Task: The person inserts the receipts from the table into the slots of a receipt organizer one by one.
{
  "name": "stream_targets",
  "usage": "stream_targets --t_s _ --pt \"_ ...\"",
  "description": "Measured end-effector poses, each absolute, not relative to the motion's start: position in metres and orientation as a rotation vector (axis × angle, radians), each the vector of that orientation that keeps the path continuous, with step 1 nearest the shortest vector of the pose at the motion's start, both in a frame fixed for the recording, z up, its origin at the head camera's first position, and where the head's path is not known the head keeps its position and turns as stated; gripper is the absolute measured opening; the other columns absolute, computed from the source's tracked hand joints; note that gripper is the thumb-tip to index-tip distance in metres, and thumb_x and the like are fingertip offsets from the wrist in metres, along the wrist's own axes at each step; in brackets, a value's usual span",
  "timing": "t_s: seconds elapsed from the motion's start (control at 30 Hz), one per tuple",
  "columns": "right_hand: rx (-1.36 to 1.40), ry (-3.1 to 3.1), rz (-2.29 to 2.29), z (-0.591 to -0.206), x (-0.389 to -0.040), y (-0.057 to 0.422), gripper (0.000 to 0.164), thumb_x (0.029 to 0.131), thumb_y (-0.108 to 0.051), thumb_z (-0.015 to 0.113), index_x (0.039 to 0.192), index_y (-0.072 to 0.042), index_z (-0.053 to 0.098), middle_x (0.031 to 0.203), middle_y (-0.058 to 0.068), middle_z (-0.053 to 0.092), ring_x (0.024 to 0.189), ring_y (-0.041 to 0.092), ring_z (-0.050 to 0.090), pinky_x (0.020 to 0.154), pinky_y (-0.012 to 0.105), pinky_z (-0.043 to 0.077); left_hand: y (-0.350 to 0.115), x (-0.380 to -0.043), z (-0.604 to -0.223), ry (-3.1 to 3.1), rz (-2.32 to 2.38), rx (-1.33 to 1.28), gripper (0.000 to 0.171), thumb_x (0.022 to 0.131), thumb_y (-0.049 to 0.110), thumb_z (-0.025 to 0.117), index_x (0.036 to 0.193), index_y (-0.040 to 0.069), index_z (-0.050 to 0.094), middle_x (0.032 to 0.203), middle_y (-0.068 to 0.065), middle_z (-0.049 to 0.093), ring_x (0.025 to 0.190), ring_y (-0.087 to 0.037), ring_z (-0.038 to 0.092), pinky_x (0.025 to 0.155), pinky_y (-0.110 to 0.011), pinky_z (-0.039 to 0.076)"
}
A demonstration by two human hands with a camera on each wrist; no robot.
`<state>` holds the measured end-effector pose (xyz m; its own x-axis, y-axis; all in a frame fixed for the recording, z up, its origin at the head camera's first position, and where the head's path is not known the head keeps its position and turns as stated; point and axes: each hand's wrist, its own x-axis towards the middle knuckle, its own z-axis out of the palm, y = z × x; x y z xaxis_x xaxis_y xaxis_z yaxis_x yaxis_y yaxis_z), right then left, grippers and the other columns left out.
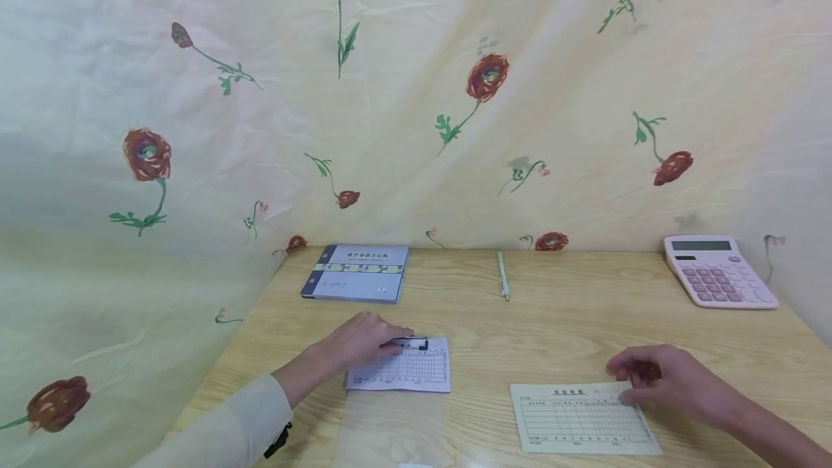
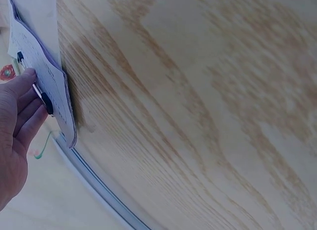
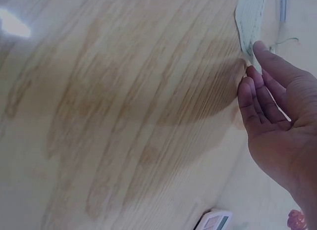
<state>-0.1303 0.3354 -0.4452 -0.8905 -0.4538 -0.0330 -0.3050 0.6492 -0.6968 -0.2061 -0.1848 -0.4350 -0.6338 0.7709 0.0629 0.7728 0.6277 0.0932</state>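
In the head view, my left hand [image 1: 366,340] pinches the black binder clip [image 1: 411,344] at the top of a small stack of printed forms [image 1: 408,372]. The left wrist view shows the thumb on the clip and the stack's pages [image 2: 52,86] bowed at the edge. My right hand [image 1: 669,380] is at the upper right corner of a loose pale green printed form [image 1: 578,421]. Its thumb lies over that corner, with the other fingers curled at the top edge. In the right wrist view, the form [image 3: 251,22] passes between thumb and fingertips.
A blue account book [image 1: 357,284] lies at the back left of the wooden table [image 1: 481,338]. Beside it, further right, is a light green pen [image 1: 503,276]. A pink calculator [image 1: 721,273] sits at the back right. Flower-printed cloth [image 1: 403,92] hangs behind and to the left.
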Motion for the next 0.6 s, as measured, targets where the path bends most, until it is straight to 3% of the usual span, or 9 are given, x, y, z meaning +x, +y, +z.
stream_targets --t_s 0.3,0.6 --pt "-0.778 2.67 -1.041 -0.4509 -0.1336 0.3393 0.011 0.091 -0.005 0.081 0.101 -0.009 0.08 0.086 -0.015 0.066 0.074 -0.001 0.053 0.059 0.023 0.047 -0.1853 -0.2059 -0.4354 -2.813 -0.175 -1.346 0.034 0.1 0.024 0.076 0.133 0.012 0.076 0.119 -0.004 0.078 0.058 0.007 0.049 0.055 -0.008 0.041" --pt "-0.887 2.713 -1.101 -0.449 -0.1357 0.3374 0.014 0.093 0.003 0.076 0.098 -0.01 0.081 0.092 -0.013 0.075 0.079 -0.003 0.061 0.063 0.022 0.053 -0.1857 -0.2075 -0.4371 -2.814 -0.18 -1.343 0.033 0.1 0.024 0.076 0.132 0.013 0.076 0.12 -0.003 0.078 0.061 0.007 0.052 0.058 -0.007 0.044"
